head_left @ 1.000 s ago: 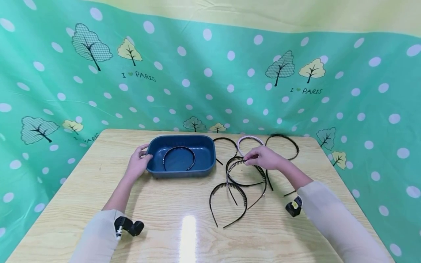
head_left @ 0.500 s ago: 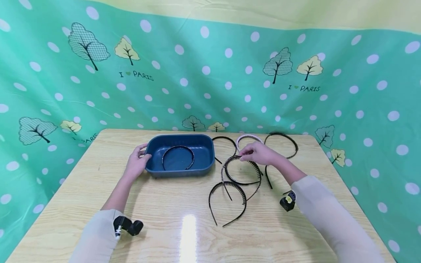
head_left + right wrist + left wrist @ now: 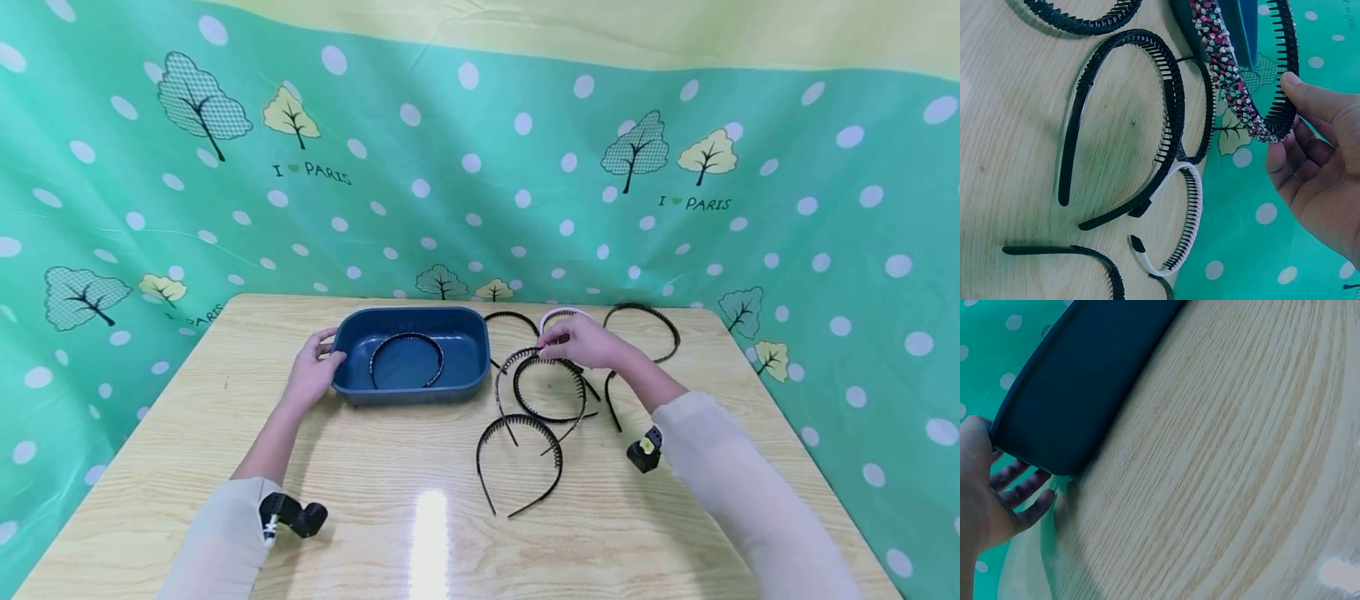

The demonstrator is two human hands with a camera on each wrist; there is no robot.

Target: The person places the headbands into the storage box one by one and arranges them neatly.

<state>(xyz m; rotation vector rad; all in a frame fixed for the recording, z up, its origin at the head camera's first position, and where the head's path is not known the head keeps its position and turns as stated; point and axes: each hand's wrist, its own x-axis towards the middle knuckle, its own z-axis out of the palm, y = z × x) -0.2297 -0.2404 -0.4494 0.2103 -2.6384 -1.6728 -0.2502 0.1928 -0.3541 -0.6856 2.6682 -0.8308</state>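
Note:
In the head view, my left hand (image 3: 311, 371) holds the left end of a dark blue plastic bin (image 3: 420, 397), thumb at the rim and fingers against the outside wall. One dark headband (image 3: 408, 336) lies inside the bin. My right hand (image 3: 581, 342) pinches the top of a toothed headband (image 3: 1225, 69), studded with red and silvery stones in the right wrist view. Its two ends hang down over the table. Behind it lies a black toothed headband (image 3: 1174, 119). Another black headband (image 3: 517, 417) lies closer to the front.
Behind my right hand are a pale lilac headband (image 3: 566, 311) and a black headband (image 3: 667, 319). One more black headband (image 3: 513, 314) lies just right of the bin. All rest on a wooden table (image 3: 360, 500), with a green dotted curtain (image 3: 465, 208) behind.
My right hand has moved left, carrying the stone-studded headband with it toward the bin. The left hand and the bin keep their places.

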